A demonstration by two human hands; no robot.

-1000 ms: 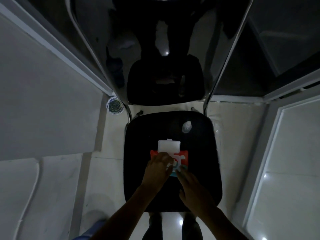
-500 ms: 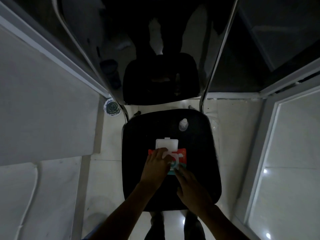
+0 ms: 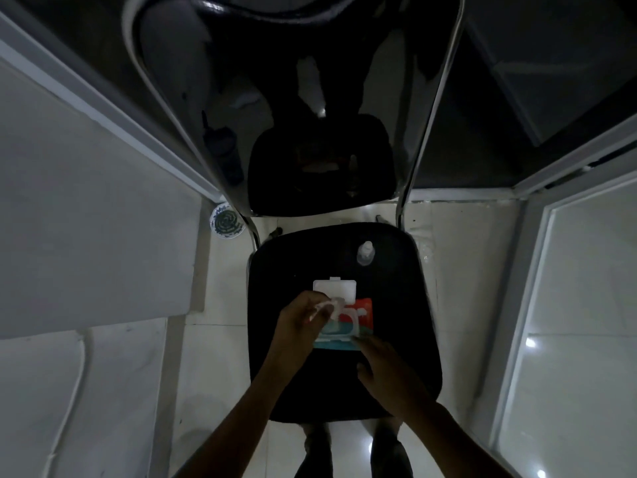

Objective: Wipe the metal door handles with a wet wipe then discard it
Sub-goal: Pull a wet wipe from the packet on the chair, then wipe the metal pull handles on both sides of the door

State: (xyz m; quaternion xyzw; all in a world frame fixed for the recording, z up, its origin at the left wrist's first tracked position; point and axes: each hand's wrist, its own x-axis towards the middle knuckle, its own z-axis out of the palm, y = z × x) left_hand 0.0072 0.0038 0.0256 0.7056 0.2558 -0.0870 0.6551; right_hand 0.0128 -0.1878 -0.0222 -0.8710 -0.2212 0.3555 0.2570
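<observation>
a left hand (image 3: 299, 326) pinches a white wet wipe (image 3: 330, 305) from the red-and-teal flip-lid packet (image 3: 348, 324) on a black chair seat (image 3: 282, 270), right hand (image 3: 386, 370) flat, steadying its near edge. fetching step; next, likely pull it free.

Both bare forearms reach forward from the bottom of the view over the black chair seat (image 3: 275, 270), which serves as the landmark here. The left hand (image 3: 303, 326) is raised above the middle of the seat, its wrist bent slightly inward and its fingers (image 3: 322, 313) curled together, pinching a bit of white wet wipe (image 3: 329, 305) at their tips. The left forearm runs diagonally from the lower left up to the seat's near left part. The right hand (image 3: 389, 369) lies lower, palm down over the seat's near right part, fingers extended forward and loosely spread, not closed on anything. Its forearm enters from the lower right.
</observation>
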